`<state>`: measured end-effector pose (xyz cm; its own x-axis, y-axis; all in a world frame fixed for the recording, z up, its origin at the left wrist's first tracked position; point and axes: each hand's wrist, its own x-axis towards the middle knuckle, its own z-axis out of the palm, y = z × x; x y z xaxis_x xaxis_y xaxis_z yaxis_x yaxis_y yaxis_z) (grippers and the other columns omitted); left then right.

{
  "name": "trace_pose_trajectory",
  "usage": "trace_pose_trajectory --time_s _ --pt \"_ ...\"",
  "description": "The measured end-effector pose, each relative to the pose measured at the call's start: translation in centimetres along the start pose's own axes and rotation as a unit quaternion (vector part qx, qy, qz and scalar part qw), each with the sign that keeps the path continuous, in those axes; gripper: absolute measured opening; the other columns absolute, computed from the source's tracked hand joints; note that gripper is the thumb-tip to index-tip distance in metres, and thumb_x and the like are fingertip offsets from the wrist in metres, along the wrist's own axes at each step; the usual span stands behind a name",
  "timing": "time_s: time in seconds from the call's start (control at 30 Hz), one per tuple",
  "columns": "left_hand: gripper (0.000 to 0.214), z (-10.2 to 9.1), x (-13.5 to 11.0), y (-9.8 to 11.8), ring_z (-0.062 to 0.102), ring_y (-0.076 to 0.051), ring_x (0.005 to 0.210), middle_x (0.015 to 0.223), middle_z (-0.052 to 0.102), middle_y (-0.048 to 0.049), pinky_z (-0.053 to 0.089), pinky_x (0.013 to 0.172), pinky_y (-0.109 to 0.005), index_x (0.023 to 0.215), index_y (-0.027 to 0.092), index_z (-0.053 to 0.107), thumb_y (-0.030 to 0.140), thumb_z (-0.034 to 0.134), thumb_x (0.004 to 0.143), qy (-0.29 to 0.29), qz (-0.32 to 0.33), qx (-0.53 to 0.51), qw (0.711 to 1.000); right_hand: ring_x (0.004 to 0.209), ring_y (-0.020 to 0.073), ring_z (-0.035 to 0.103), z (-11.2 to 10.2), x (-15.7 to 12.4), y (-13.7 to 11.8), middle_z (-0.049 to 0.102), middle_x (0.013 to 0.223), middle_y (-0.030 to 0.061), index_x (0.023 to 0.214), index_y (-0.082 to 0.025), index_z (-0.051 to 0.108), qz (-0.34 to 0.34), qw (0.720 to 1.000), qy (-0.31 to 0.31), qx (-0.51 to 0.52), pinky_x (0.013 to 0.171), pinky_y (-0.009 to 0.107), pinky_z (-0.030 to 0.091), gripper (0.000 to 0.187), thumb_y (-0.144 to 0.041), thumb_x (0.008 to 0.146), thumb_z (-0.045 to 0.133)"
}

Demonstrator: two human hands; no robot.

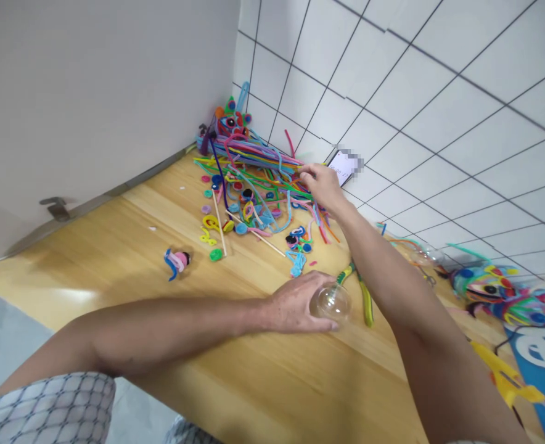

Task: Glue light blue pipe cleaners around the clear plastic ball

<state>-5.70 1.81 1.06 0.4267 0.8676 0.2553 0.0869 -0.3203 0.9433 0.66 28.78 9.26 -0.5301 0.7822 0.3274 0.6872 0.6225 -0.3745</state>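
Note:
My left hand (295,303) rests on the table with thumb and fingers curled around a clear plastic ball (336,302). Farther off, my right hand (321,182) is at the right end of a bundle of colourful pipe cleaners (263,154), its fingertips pinched together on them. Exactly which pipe cleaners it grips is too small to tell. Green-and-yellow handled pliers (368,302) lie between the ball and my right forearm, partly hidden by it. Nearer than the bundle are small pipe cleaner pieces, among them a blue figure (296,262) and a green coil (216,254).
A pink-and-blue piece (178,260) lies alone at the left. Two wooden sticks (219,223) lie among the coils. A phone (343,168) leans on the tiled wall. Colourful fuzzy figures (489,287) and a yellow glue gun (504,373) are at the right. A grey partition (115,92) borders the left.

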Motion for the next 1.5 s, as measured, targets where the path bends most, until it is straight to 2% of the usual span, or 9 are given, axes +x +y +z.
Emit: trace_pose_trajectory --time_s 0.17,0.3,0.47,0.67,0.83,1.03,1.17,1.33,1.5 --pt "0.083 -0.1 0.0 -0.1 0.068 -0.036 0.143 0.149 0.072 -0.0176 0.054 0.126 -0.050 0.145 0.018 0.062 0.055 0.095 0.079 0.006 -0.007 -0.022 1.000 0.123 0.0371 0.074 2.3 3.0 -0.2 0.083 0.131 0.0132 0.125 -0.021 0.083 0.031 0.992 -0.063 -0.109 0.110 0.053 0.057 0.038 -0.021 0.096 0.059" --pt "0.083 -0.1 0.1 -0.2 0.069 -0.037 0.142 0.148 0.072 -0.0169 0.055 0.125 -0.051 0.144 0.020 0.062 0.055 0.097 0.078 0.004 -0.012 -0.020 1.000 0.128 0.0424 0.069 3.1 3.4 -0.4 0.077 0.141 0.0191 0.131 -0.020 0.078 0.035 0.982 -0.060 -0.177 0.107 0.058 0.057 0.038 -0.023 0.097 0.061" --pt "0.085 0.0 0.1 -0.2 0.069 -0.038 0.142 0.149 0.071 -0.0177 0.055 0.124 -0.052 0.145 0.020 0.062 0.055 0.098 0.077 -0.001 -0.016 -0.013 1.000 0.118 0.0425 0.070 3.6 3.5 -0.7 0.078 0.130 0.0213 0.116 -0.019 0.079 0.043 0.980 -0.058 -0.187 0.102 0.058 0.058 0.028 -0.022 0.097 0.059" --pt "0.086 0.0 0.1 -0.2 0.068 -0.038 0.143 0.149 0.071 -0.0185 0.054 0.125 -0.052 0.146 0.018 0.061 0.055 0.098 0.078 -0.010 -0.017 -0.011 1.000 0.113 0.0404 0.072 3.7 3.8 -0.1 0.082 0.120 0.0194 0.122 -0.019 0.077 0.055 0.988 -0.043 -0.134 0.102 0.056 0.058 0.033 -0.026 0.100 0.054" --pt "0.086 0.0 0.1 -0.1 0.068 -0.037 0.143 0.150 0.071 -0.0183 0.054 0.125 -0.051 0.146 0.018 0.062 0.056 0.098 0.078 -0.015 -0.024 -0.008 1.000 0.116 0.0413 0.073 4.0 3.9 -0.4 0.081 0.125 0.0208 0.111 -0.017 0.080 0.051 0.983 -0.085 -0.155 0.103 0.056 0.059 0.030 -0.022 0.096 0.055" --pt "0.088 0.0 0.2 -0.1 0.069 -0.038 0.141 0.148 0.072 -0.0180 0.056 0.123 -0.052 0.148 0.019 0.062 0.060 0.097 0.078 -0.018 -0.024 -0.001 1.000 0.121 0.0444 0.072 4.2 3.1 -1.6 0.076 0.134 0.0272 0.130 -0.015 0.071 0.062 0.977 -0.072 -0.192 0.105 0.063 0.055 0.041 -0.018 0.104 0.039" --pt "0.088 -0.1 0.2 -0.1 0.070 -0.038 0.141 0.146 0.073 -0.0189 0.056 0.123 -0.051 0.148 0.017 0.062 0.061 0.096 0.079 -0.019 -0.024 0.000 1.000 0.116 0.0409 0.074 3.8 2.8 -0.8 0.079 0.125 0.0220 0.124 -0.019 0.068 0.050 0.986 -0.067 -0.145 0.106 0.057 0.054 0.033 -0.020 0.105 0.041" --pt "0.088 0.0 0.2 -0.1 0.070 -0.038 0.139 0.145 0.073 -0.0189 0.057 0.122 -0.053 0.147 0.018 0.063 0.061 0.096 0.078 -0.017 -0.023 -0.003 1.000 0.099 0.0325 0.079 3.6 2.5 0.5 0.084 0.102 0.0112 0.113 -0.023 0.067 0.043 0.998 -0.050 -0.001 0.101 0.049 0.060 0.022 -0.026 0.108 0.046" --pt "0.085 0.0 0.2 -0.3 0.070 -0.038 0.141 0.146 0.073 -0.0193 0.056 0.124 -0.051 0.146 0.016 0.063 0.058 0.096 0.079 -0.011 -0.010 -0.006 1.000 0.096 0.0286 0.080 3.6 2.0 0.9 0.086 0.108 0.0100 0.117 -0.022 0.068 0.069 0.993 -0.062 0.066 0.092 0.043 0.062 0.027 -0.034 0.111 0.043"
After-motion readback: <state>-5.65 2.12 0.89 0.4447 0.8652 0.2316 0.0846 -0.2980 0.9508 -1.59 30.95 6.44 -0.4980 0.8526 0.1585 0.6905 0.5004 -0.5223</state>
